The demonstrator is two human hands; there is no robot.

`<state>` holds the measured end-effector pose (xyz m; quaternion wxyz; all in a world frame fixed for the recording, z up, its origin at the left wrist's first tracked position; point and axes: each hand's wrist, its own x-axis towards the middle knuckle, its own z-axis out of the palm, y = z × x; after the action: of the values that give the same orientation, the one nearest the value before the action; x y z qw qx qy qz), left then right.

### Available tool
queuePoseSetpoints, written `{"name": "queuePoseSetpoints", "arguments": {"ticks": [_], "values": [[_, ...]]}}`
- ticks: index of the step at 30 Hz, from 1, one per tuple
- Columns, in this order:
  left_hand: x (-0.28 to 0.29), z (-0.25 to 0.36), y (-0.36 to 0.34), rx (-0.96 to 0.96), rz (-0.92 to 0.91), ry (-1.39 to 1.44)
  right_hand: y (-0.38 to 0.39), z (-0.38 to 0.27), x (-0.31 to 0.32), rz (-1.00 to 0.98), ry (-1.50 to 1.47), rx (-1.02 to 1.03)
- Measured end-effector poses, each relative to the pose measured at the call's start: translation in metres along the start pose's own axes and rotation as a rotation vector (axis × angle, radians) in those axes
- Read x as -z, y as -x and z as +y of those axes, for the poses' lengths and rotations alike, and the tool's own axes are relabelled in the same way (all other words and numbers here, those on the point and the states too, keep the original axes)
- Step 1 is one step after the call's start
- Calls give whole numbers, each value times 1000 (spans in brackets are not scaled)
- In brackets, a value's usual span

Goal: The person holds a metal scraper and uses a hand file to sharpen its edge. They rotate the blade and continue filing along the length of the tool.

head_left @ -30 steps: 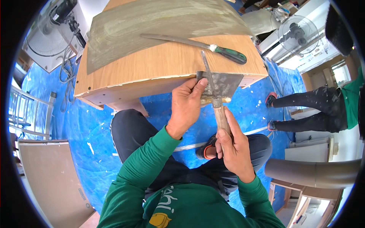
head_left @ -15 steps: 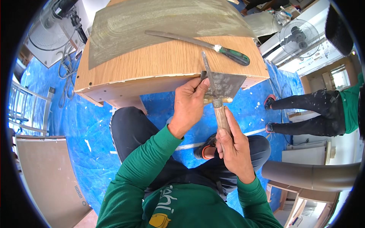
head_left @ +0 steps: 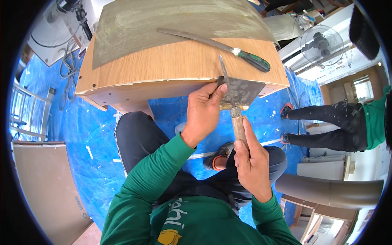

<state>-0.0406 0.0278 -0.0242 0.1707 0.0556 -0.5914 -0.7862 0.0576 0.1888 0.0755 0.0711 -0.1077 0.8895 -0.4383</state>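
My right hand (head_left: 252, 162) grips the wooden handle of a wide putty knife (head_left: 240, 93), blade up at the near edge of a wooden cabinet panel (head_left: 171, 67). My left hand (head_left: 203, 112) pinches a second thin blade (head_left: 225, 79) set edge-on against the wide blade's left side. Grey putty covers the far part of the panel (head_left: 179, 20). A long green-handled scraper (head_left: 220, 45) lies across the panel above both hands.
Blue plastic sheeting (head_left: 90, 134) covers the floor. Another person in dark trousers (head_left: 326, 126) stands at the right. A fan (head_left: 319, 43) is at the upper right, a board (head_left: 45, 188) leans at the lower left, and cables (head_left: 67, 67) lie at the left.
The view has tilted slightly, so the panel sits a little lower and the hands a little higher in the picture. Both hands keep their hold on the blades.
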Motion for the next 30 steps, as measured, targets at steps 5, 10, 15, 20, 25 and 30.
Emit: {"name": "queuePoseSetpoints", "arguments": {"ticks": [5,10,15,20,25,30], "values": [[-14,-3,1,-95,98,163,-46,-4,-7,61,145,241],[-3,3,-2,-12,14,5,-45,4,-5,84,-50,124],[-3,5,2,24,36,27,-11,2,4,40,-101,57],[-7,5,3,30,17,102,6,9,-5,128,-162,46],[-5,3,-1,108,-30,215,-1,20,-11,189,-364,92],[-9,17,3,185,-30,287,-9,29,-6,93,-149,129]]}}
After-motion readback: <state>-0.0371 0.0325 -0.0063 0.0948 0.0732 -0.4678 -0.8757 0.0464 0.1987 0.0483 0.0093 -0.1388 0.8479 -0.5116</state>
